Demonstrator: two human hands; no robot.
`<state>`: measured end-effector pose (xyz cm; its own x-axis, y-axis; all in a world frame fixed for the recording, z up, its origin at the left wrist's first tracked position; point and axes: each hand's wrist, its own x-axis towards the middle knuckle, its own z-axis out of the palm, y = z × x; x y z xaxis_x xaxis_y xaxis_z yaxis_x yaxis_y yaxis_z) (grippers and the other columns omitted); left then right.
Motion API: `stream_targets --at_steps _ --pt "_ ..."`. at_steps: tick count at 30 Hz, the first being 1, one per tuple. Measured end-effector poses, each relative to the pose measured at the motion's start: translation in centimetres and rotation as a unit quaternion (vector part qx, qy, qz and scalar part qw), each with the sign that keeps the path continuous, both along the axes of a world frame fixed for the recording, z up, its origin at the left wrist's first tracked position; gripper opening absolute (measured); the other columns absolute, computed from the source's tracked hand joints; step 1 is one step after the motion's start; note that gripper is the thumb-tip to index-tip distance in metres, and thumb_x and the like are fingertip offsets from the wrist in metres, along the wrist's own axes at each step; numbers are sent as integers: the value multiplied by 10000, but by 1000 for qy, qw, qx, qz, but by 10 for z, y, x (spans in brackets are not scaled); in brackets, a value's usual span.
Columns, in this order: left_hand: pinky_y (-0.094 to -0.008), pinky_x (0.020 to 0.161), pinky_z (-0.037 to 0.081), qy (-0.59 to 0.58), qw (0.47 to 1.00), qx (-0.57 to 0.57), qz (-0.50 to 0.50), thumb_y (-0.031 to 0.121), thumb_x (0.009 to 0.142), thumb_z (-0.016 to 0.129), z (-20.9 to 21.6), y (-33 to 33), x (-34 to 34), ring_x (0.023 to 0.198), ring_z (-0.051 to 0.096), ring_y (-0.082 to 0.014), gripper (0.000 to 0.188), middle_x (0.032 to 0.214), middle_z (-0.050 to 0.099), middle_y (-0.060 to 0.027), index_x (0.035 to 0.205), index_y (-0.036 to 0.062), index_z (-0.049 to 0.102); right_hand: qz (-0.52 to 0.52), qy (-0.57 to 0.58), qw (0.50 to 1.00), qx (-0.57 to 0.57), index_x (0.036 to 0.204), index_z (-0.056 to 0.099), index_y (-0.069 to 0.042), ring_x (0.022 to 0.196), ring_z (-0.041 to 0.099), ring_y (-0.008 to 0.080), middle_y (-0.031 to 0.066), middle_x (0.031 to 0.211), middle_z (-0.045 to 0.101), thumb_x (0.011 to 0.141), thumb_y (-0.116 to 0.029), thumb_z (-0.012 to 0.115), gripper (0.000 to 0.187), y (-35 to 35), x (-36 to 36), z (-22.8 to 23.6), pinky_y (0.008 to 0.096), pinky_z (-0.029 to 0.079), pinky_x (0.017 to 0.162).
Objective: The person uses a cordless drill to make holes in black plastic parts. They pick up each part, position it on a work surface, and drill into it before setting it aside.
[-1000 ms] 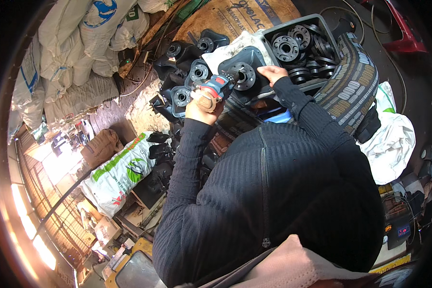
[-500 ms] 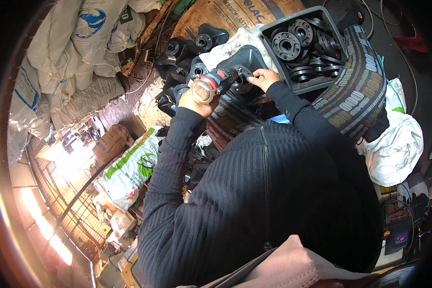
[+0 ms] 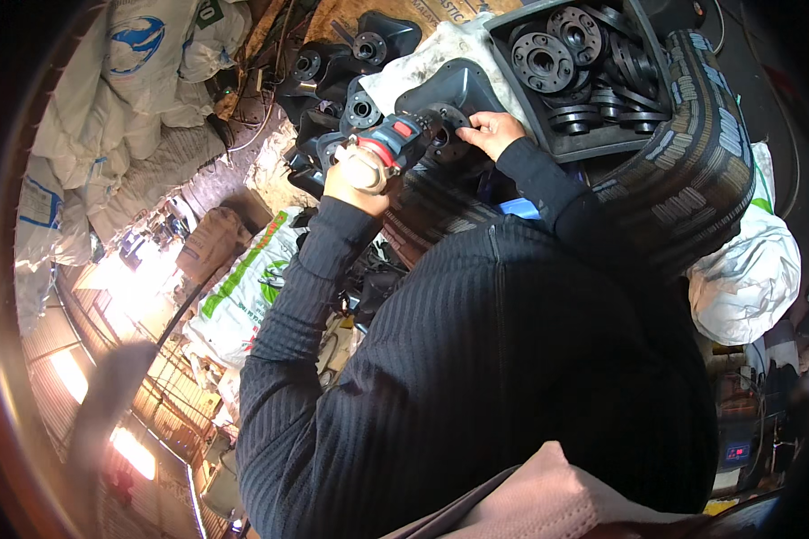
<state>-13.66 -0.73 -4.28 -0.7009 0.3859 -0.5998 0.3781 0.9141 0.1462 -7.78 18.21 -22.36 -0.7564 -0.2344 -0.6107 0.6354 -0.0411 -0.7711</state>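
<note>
My left hand (image 3: 358,192) is wrapped round the grip of a cordless drill (image 3: 385,147), dark with red and a pale round end. The drill's front end is over a round black flange (image 3: 449,142) with a ring of holes. That flange sits on a black part with a flared square end (image 3: 458,85), lying on a white cloth. With thumb and fingers together, my right hand (image 3: 493,135) pinches the flange's right rim. Whether a small screw is also between those fingertips is hidden. The drill covers part of the flange's left side.
A grey bin (image 3: 593,151) full of loose black flanges stands at the right, beside a patterned cushioned surface (image 3: 683,171). More black flared parts (image 3: 361,110) with flanges lie left of the cloth (image 3: 395,83). White sacks (image 3: 144,99) are piled far left.
The whole view has shifted slightly. Both hands remain at the same flange, the drill in the left, its body turned a little. A blurred dark shape has appeared at the lower left.
</note>
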Motion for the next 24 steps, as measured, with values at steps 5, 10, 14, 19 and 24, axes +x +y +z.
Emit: stream_targets --at_steps 5,10,14,19,24 --pt "-336 803 486 -21 986 4 163 350 680 707 4 -2 16 892 617 -260 444 936 636 -118 1005 72 590 9 -1 1000 8 826 646 -31 533 470 87 6 584 553 744 -307 703 293 3 -4 8 271 390 519" --pt "-372 842 441 95 984 22 150 336 738 643 13 -14 86 922 591 -279 438 1057 598 -105 1083 82 550 -15 -32 999 1 985 627 -21 520 510 88 21 716 619 732 -362 721 435 -2 -9 0 244 414 465" --pt "-326 807 476 -40 972 152 176 199 696 690 36 -15 152 902 615 -282 584 996 626 -129 1220 66 470 -36 -51 998 16 1047 609 -23 483 490 89 30 741 622 734 -377 715 485 4 -4 6 234 396 429" --pt "-342 814 467 -201 916 267 221 44 713 590 11 -56 208 984 583 -319 681 1145 554 -213 1348 90 348 -65 -7 997 -38 819 612 -75 382 350 40 -63 521 430 793 -275 680 213 8 7 72 202 295 359" --pt "-297 752 491 -196 623 558 511 123 812 596 -20 -85 167 953 559 -173 592 1289 444 -111 1338 36 338 -45 24 985 -167 789 557 -108 411 285 52 -65 520 315 858 -270 594 180 -3 6 143 209 237 398"
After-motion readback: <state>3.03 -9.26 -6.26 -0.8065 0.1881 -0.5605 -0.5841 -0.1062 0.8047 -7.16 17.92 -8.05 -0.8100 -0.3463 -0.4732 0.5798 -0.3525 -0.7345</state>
